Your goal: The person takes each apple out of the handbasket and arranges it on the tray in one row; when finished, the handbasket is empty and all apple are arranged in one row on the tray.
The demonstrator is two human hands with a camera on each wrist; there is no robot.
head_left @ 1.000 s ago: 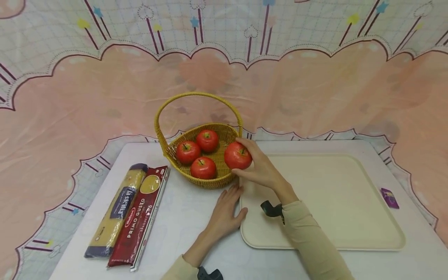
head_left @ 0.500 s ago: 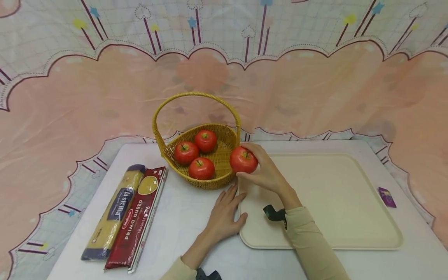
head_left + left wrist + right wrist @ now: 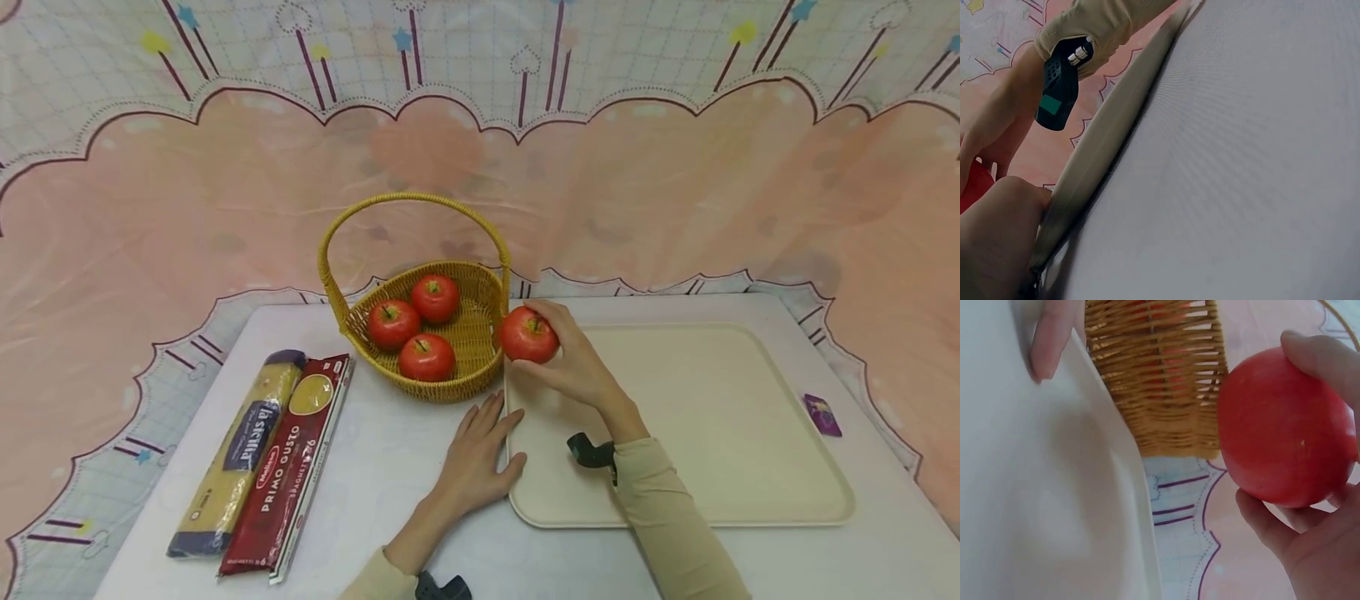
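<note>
My right hand [image 3: 573, 364] grips a red apple [image 3: 528, 335] between thumb and fingers, just right of the basket's rim and over the tray's back left corner. In the right wrist view the apple [image 3: 1288, 428] is raised above the tray, apart from the wicker. The yellow wicker basket [image 3: 450, 388] has a tall arched handle and holds three more red apples [image 3: 426, 358] toward its left side. My left hand [image 3: 476, 458] lies with fingers spread at the left edge of the cream tray [image 3: 675, 433], its fingertips close below the basket.
Two spaghetti packs lie side by side at the table's left: a yellow one [image 3: 232, 458] with blue ends and a red one [image 3: 288, 475]. A small purple packet [image 3: 822, 415] sits right of the tray. A patterned cloth [image 3: 637, 192] hangs behind the table.
My right hand has carried the apple from over the basket's right side to the right, outside its rim. The left hand stays at the tray's edge. The head view has shifted slightly.
</note>
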